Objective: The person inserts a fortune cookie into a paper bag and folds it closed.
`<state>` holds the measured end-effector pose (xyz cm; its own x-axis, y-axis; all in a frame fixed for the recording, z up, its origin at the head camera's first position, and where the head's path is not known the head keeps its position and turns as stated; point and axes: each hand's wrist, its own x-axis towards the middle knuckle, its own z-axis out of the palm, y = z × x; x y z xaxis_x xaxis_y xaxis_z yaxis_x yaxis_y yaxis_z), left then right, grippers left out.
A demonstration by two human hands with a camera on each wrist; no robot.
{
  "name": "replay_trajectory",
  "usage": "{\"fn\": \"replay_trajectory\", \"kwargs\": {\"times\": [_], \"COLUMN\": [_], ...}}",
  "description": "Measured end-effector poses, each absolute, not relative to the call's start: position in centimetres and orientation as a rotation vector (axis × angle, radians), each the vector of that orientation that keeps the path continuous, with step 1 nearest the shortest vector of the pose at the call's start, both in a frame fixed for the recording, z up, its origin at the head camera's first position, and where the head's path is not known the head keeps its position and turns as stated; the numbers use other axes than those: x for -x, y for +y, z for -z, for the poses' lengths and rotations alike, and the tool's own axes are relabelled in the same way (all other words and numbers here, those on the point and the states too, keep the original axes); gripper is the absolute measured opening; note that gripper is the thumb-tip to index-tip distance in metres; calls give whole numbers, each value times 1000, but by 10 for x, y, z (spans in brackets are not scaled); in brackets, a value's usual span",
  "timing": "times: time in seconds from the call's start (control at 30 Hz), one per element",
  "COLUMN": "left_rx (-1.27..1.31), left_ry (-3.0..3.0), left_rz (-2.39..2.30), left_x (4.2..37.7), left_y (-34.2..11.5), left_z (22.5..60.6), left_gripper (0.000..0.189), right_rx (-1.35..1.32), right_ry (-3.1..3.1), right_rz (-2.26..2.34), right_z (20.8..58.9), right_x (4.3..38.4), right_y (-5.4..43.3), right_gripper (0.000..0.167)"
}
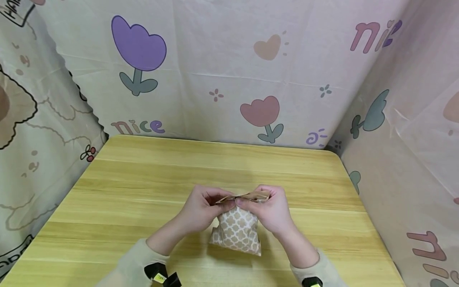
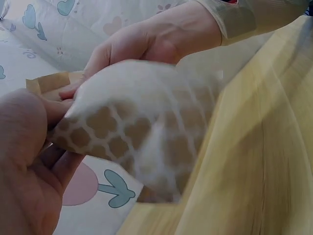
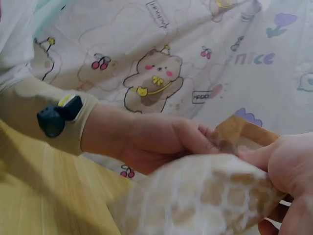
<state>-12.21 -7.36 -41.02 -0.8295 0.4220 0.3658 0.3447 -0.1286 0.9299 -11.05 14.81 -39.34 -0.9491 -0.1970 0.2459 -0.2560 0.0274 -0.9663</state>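
Observation:
A small brown paper bag (image 1: 238, 231) with a white lattice pattern is held between my two hands near the front of the table. My left hand (image 1: 201, 209) pinches the left side of its top edge. On the opposite side, my right hand (image 1: 274, 209) pinches the top edge too, the thumbs close together at the middle. Plain brown paper shows along the gathered top. In the left wrist view the bag (image 2: 142, 127) looks puffed out and blurred, its base close to the tabletop. What the bag contains is hidden.
A wooden table (image 1: 143, 171) spreads beneath the hands. Printed cloth (image 1: 201, 48) hangs behind it and along both sides, with flowers, hearts and lettering. Black devices (image 1: 157, 273) are strapped over the sleeves at the wrists.

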Motion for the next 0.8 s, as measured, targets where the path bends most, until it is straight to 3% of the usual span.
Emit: {"fn": "replay_trajectory", "kwargs": {"times": [0.23, 0.33, 0.6, 0.8], "left_rx": [-751, -732, -775, -696], "left_ry": [2187, 2202, 2165, 2199], "left_rz": [-2102, -2108, -2150, -2163], "left_x": [122, 123, 124, 124], "left_y": [-76, -78, -80, -79], "left_z": [411, 411, 414, 415], "left_gripper": [5, 4, 11, 17], "right_rx": [-621, -738, -816, -797], "right_ry": [-2280, -2240, -2166, -2147], "right_rz": [-1970, -2064, -2159, -2192], "right_z": [397, 400, 406, 408], "right_x": [115, 118, 120, 117], "right_y": [153, 157, 159, 157], "right_gripper": [4, 9, 6, 18]}}
